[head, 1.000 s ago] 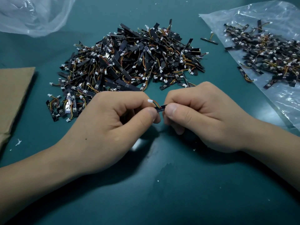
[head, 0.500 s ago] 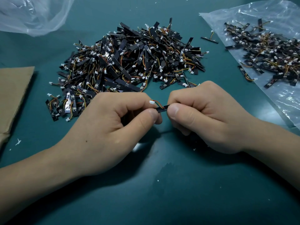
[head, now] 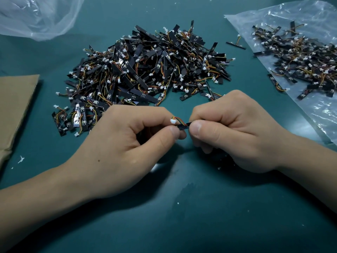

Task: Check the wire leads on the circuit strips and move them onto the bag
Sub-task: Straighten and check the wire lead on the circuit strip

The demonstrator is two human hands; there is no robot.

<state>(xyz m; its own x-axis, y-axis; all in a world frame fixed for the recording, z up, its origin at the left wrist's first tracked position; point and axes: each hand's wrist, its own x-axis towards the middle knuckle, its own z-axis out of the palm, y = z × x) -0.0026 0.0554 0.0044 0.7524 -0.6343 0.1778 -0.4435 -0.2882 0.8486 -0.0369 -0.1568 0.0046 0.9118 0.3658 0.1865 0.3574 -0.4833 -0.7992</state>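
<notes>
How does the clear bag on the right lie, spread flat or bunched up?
Spread flat: the clear bag lies as a sheet on the green table, with circuit strips piled on it.

Teal table (head: 200, 216) with strip pile (head: 145, 70), flat bag (head: 310, 115), crumpled bag (head: 36, 15), cardboard (head: 16, 99).

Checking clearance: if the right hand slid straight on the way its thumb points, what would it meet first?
Probably the left hand, whose thumb pinches the same circuit strip just ahead.
</notes>
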